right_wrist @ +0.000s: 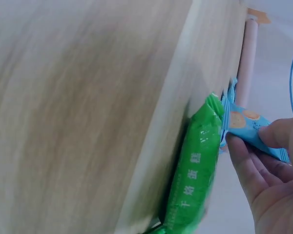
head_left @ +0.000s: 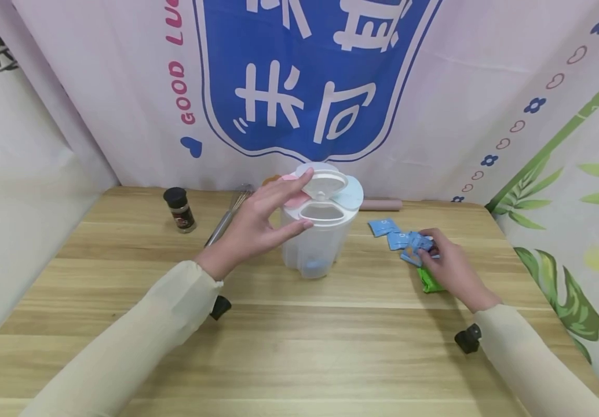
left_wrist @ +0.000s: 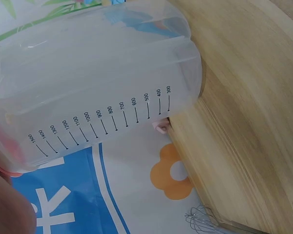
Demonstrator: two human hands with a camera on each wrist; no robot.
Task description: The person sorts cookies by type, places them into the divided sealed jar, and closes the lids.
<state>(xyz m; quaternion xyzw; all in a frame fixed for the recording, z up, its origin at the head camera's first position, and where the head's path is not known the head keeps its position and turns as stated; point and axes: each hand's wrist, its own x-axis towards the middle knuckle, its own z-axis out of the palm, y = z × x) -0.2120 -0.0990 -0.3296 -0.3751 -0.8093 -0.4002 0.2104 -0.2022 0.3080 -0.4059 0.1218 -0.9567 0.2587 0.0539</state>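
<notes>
Right hand [head_left: 452, 263] pinching it, a blue packet [right_wrist: 249, 126] is apparently being picked up beside a green packet [right_wrist: 195, 163], a carry likely needed to the open container [head_left: 307, 246] where the left hand [head_left: 255, 223] is spread.

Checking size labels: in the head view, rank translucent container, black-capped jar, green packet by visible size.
1. Translucent container
2. Black-capped jar
3. Green packet, partly hidden by the right hand; only its visible part is ranked
</notes>
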